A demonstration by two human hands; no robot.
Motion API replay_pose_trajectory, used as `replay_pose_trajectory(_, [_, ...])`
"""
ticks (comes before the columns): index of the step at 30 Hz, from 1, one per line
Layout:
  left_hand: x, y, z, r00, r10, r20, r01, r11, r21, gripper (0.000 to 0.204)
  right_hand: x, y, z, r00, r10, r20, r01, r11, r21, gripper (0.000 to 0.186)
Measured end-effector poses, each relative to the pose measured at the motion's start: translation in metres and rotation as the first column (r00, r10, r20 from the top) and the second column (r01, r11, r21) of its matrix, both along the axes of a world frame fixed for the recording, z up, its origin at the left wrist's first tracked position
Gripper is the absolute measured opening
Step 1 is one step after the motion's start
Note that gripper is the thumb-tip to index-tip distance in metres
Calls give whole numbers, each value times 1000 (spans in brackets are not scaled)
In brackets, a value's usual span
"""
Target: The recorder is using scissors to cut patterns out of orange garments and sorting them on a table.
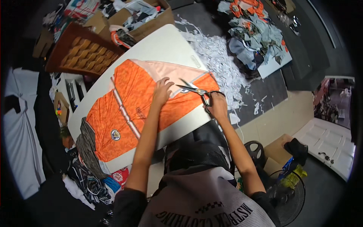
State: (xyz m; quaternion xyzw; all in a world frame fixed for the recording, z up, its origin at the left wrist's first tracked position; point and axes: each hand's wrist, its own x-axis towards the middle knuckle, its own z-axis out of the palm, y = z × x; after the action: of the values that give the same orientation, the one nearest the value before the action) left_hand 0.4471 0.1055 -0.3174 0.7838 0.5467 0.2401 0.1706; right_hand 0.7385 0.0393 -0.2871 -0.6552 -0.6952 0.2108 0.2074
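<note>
An orange patterned garment (104, 113) with a white-and-dark stripe and a round badge is spread over a white table (164, 39). Its far part shows the pale peach reverse side. My left hand (162, 92) lies on the cloth near the edge between orange and peach, fingers apart, holding nothing. In my right hand (217, 107) are large scissors (199, 91) with dark handles. Their blades are parted and point left over the peach cloth, towards my left fingertips. Whether any cloth is between the blades, I cannot tell.
White paper strips (219, 56) cover the floor beyond the table. A pile of grey and orange cloth scraps (257, 38) lies at the far right. A wooden chair (87, 53) and a cardboard box (155, 20) stand at the far left, a fan (287, 196) at the near right.
</note>
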Motion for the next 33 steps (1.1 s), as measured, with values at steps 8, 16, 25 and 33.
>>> replay_pose_trajectory(8, [19,152,21,961,-192,200,241,933,-266,12,70,0,6,995,-81,-51,73,987,-141,59])
replay_pose_trajectory(16, [49,287,70,894,289,343,-283,957,-69,24,90,-32,0,966,-223,-135,204,969,-138,58])
replay_pose_trajectory(25, [-38,15,49,859,348,376,-366,930,-23,26,56,-58,9,895,-307,-323,257,948,-188,59])
replay_pose_trajectory(33, [-257,-102,-12,729,677,100,-684,725,73,23,-25,-29,-2,962,221,-161,-196,968,157,59])
